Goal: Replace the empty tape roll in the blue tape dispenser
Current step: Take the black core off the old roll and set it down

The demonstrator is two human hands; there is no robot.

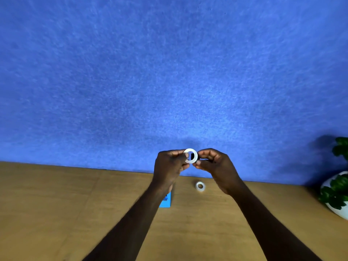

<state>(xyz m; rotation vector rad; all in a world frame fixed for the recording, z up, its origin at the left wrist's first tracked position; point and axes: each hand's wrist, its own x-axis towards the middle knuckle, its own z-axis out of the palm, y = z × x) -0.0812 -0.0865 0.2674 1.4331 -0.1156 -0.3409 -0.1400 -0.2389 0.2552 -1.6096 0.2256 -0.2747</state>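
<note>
I hold a white tape ring [191, 150] up in front of the blue wall, above the table. My left hand [170, 165] pinches its left side. My right hand [216, 166] pinches its right side, with something small and dark between those fingers that I cannot make out. A second white tape roll [200, 186] lies flat on the wooden table below my hands. The blue tape dispenser [166, 201] stands on the table under my left wrist, mostly hidden by the forearm.
A wooden table [56, 204] runs along a blue felt wall [169, 72]. A green plant in a white pot [337, 193] stands at the right edge.
</note>
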